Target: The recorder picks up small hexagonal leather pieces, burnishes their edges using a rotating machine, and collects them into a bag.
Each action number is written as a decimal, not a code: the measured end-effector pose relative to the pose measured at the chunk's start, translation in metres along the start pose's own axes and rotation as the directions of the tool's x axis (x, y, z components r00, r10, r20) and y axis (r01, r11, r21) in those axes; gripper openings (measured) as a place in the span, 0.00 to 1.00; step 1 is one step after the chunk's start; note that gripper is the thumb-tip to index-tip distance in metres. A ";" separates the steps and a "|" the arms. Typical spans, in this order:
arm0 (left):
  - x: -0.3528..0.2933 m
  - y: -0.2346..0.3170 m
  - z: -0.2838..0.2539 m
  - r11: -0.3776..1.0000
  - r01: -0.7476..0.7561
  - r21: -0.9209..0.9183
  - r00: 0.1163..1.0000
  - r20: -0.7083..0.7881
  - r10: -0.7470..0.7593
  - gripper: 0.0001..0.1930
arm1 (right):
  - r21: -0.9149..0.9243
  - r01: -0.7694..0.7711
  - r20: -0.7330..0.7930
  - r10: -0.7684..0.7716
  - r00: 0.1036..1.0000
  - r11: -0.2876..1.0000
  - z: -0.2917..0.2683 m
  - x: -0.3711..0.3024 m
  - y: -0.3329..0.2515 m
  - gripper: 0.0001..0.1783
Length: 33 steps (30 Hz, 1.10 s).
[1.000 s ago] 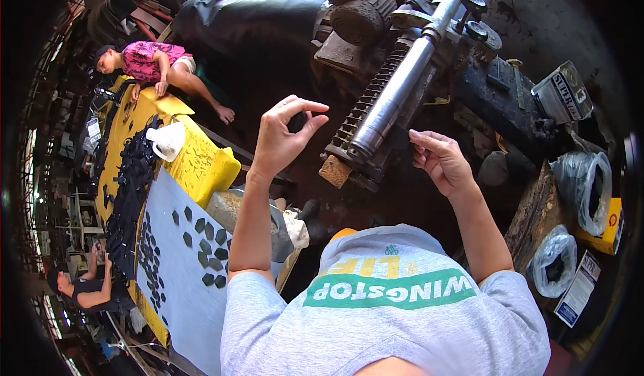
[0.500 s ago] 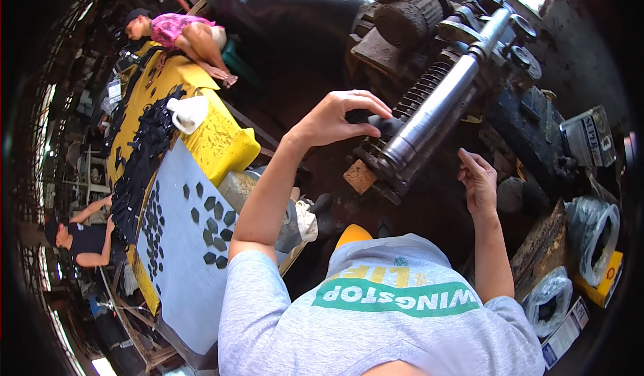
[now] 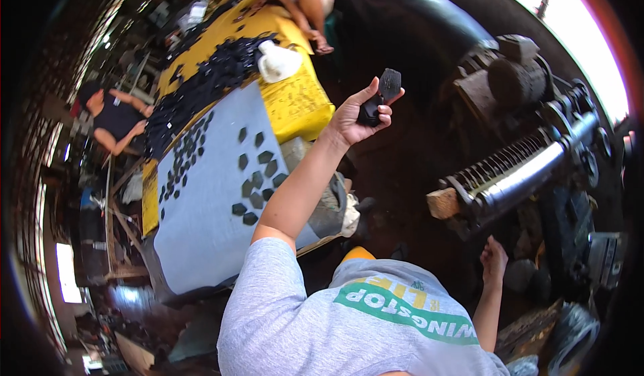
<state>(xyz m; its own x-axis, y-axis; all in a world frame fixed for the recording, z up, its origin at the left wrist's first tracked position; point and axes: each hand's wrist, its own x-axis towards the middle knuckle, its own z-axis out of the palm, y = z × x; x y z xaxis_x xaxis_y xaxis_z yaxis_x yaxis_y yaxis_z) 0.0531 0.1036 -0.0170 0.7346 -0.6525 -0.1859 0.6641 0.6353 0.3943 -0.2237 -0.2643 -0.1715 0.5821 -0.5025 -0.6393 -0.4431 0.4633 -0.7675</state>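
Observation:
My left hand [image 3: 359, 114] is raised near the middle, closed around a few dark pieces. One flat, angular black piece [image 3: 390, 84] sticks up past the fingers, and a darker piece [image 3: 369, 113] lies against the palm. They look like the five-sided black pieces [image 3: 253, 180] spread on the grey sheet-topped table [image 3: 215, 242] to the left. Lower right, my right hand [image 3: 494, 262] hangs below the roller machine [image 3: 516, 175], fingers curled together and no object visible in them. The machine has a shiny metal roller beside a ribbed one.
A yellow-covered table [image 3: 295, 101] with a white jug [image 3: 278, 62] and a heap of black strips [image 3: 215, 74] adjoins the grey one. One person [image 3: 121, 118] works at the far left, another [image 3: 305, 7] sits at the top. A wooden block [image 3: 443, 203] sits at the roller's end.
My left hand has moved from the rollers toward the tables, now with dark pieces raised in it. The view has turned left, so the machine sits farther right. My right hand stays low.

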 end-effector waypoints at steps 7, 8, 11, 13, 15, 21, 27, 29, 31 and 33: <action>-0.090 0.081 -0.085 0.949 -0.263 -0.176 0.949 -0.226 0.220 0.21 | -0.204 -0.245 0.058 0.262 0.963 0.948 0.002 0.031 0.101 0.06; -0.107 0.098 -0.103 0.932 -0.308 -0.189 0.928 -0.274 0.252 0.20 | -0.222 -0.279 0.042 0.295 0.955 0.934 0.006 0.030 0.111 0.06; -0.169 0.150 -0.162 0.858 -0.484 -0.170 0.835 -0.385 0.394 0.11 | -0.342 -0.343 0.008 0.368 0.930 0.875 0.021 0.027 0.133 0.05; -0.206 0.182 -0.194 0.824 -0.553 -0.124 0.772 -0.448 0.451 0.10 | -0.389 -0.350 0.015 0.386 0.922 0.852 0.026 0.025 0.139 0.05; -0.233 0.209 -0.223 0.792 -0.608 -0.060 0.700 -0.511 0.499 0.09 | -0.429 -0.370 0.013 0.415 0.910 0.824 0.029 0.020 0.143 0.05; -0.291 0.292 -0.325 0.790 -0.584 0.185 0.508 -0.676 0.534 0.09 | -0.477 -0.326 -0.025 0.359 0.933 0.816 0.083 -0.030 0.132 0.06; -0.286 0.320 -0.340 0.737 -0.160 0.657 0.058 -0.739 0.671 0.08 | -0.502 -0.305 0.050 0.379 0.924 0.809 0.100 -0.062 0.145 0.08; -0.287 0.328 -0.344 0.728 -0.063 0.683 0.041 -0.727 0.685 0.08 | -0.510 -0.317 0.040 0.391 0.920 0.800 0.099 -0.069 0.150 0.08; -0.286 0.334 -0.345 0.656 0.185 0.731 -0.022 -0.665 0.747 0.06 | -0.518 -0.330 0.032 0.403 0.914 0.789 0.098 -0.074 0.154 0.08; -0.286 0.342 -0.340 0.620 0.280 0.733 -0.031 -0.638 0.769 0.05 | -0.540 -0.311 0.023 0.383 0.923 0.782 0.097 -0.079 0.157 0.08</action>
<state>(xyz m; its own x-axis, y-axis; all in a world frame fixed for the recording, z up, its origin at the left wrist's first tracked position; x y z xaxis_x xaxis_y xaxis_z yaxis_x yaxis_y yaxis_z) 0.1173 0.6480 -0.1354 0.5768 0.7725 -0.2656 0.5151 -0.0915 0.8522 -0.2729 -0.0810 -0.2371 0.3834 -0.2693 -0.8835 -0.8958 0.1246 -0.4267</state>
